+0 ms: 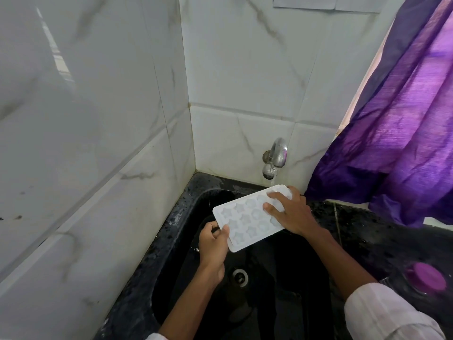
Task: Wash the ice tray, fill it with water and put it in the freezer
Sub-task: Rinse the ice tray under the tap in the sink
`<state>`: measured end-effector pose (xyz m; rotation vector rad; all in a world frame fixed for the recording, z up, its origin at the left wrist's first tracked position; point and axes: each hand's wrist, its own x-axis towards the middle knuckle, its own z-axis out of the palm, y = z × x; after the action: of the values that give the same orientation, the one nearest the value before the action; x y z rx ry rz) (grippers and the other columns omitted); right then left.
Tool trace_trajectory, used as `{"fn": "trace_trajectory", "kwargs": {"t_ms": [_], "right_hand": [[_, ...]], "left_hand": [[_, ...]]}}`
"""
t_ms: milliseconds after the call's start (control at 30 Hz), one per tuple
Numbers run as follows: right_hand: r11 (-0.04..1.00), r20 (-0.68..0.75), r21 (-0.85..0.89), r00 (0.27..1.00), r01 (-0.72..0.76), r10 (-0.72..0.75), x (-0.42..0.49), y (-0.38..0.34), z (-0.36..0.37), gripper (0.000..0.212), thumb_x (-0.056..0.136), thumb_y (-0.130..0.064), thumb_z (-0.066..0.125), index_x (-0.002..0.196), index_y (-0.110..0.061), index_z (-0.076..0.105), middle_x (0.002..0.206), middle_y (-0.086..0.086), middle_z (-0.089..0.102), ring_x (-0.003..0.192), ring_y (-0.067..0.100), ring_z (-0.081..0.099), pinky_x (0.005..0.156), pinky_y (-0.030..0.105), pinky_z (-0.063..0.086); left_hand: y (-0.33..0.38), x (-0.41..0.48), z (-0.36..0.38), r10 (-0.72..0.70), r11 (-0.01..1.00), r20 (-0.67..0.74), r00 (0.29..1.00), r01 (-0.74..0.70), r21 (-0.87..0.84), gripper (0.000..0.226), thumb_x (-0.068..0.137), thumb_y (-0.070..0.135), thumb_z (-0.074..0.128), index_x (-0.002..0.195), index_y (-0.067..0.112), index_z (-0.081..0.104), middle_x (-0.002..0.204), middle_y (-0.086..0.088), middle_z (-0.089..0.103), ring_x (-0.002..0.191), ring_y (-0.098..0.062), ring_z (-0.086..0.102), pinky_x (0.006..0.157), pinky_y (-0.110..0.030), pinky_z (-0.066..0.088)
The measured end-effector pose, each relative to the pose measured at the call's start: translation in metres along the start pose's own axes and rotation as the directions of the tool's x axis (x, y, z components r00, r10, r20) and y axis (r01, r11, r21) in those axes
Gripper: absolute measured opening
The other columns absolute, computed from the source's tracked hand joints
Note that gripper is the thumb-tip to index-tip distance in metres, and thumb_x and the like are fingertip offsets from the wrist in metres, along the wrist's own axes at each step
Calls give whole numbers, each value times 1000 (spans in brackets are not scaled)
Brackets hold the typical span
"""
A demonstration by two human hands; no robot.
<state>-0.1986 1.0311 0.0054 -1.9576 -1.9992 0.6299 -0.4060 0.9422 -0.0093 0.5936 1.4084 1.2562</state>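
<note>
My left hand [212,244] pinches tray [247,219] near corner, steadying it over sink [171,241]. My right hand [288,209] lies on far end, fingers curled into cups to rub them. Far edge sits under running tap [275,157] so water rinses cups. Washing stage, I judge.

Daylight glows through the purple curtain [404,119]. Glossy wall tiles [61,65] catch glare; the black sink [169,244] lies dim. Edges bow.
</note>
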Motion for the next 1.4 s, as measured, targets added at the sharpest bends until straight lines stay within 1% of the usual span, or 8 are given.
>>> {"fn": "trace_trajectory", "kwargs": {"t_ms": [167, 267, 500, 700, 833, 1000, 1200, 1400], "right_hand": [[999, -104, -3, 994, 32, -32, -1, 1, 0, 47, 91, -67, 46, 128, -40, 53, 156, 7, 23, 138, 37, 28, 112, 52, 29], [999, -129, -51, 992, 6, -13, -1, -1, 2, 49, 91, -69, 40, 131, -42, 51, 157, 7, 21, 138, 36, 28, 113, 54, 27], [998, -26, -60, 1000, 9, -11, -1, -3, 2, 51, 92, -69, 39, 139, -48, 45, 161, 3, 10, 142, 35, 19, 115, 54, 19], [1000, -85, -9, 996, 22, -23, -1, -4, 2, 44, 94, -64, 43, 130, -40, 53, 158, 9, 19, 141, 38, 24, 113, 53, 26], [1000, -91, -28, 996, -6, 4, 1, -7, 5, 47, 95, -66, 36, 133, -42, 49, 160, 7, 15, 141, 36, 23, 115, 53, 21], [999, -35, -42, 999, 14, -15, 3, -4, 4, 50, 93, -68, 38, 138, -47, 45, 162, 6, 9, 144, 37, 17, 116, 55, 17], [999, -91, 12, 995, 43, -42, 5, -4, 1, 43, 94, -63, 42, 127, -39, 54, 159, 7, 18, 143, 37, 22, 115, 55, 18], [998, -37, -49, 999, 37, -39, 8, -5, 0, 53, 92, -71, 31, 137, -48, 45, 163, 7, 7, 147, 36, 15, 117, 56, 12]], "left_hand": [[0, -2, 1, -7, 1000, 6, 1000, 7, 3, 8, 102, 11, 55, 108, 9, 59, 99, -7, 76, 94, -23, 74, 87, -51, 60], [1, -4, 2, -13, 1000, 15, 1000, 13, -11, 8, 102, 12, 54, 109, 10, 59, 101, -7, 76, 95, -22, 74, 86, -48, 60], [4, -3, -2, -11, 999, 7, 1000, 11, -34, 10, 102, 12, 55, 111, 9, 59, 100, -6, 76, 95, -23, 74, 88, -51, 59], [1, -3, -3, -10, 1000, -2, 1000, 10, -19, 10, 102, 13, 56, 110, 9, 60, 99, -5, 77, 95, -22, 74, 90, -53, 58], [1, -3, -2, -10, 999, 10, 1000, 10, -34, 12, 102, 12, 55, 113, 9, 59, 101, -6, 77, 96, -22, 74, 89, -51, 59], [3, -3, -5, 1, 999, 22, 1000, 0, -51, 12, 102, 11, 55, 112, 7, 59, 104, -8, 76, 97, -22, 74, 85, -45, 61], [2, -3, -5, -6, 998, 22, 1000, 8, -68, 15, 101, 11, 56, 115, 6, 59, 107, -9, 76, 99, -23, 74, 83, -43, 62], [3, -4, -4, -8, 996, 19, 1000, 10, -85, 15, 102, 11, 55, 115, 6, 58, 107, -9, 75, 100, -24, 73, 80, -39, 62]]}}
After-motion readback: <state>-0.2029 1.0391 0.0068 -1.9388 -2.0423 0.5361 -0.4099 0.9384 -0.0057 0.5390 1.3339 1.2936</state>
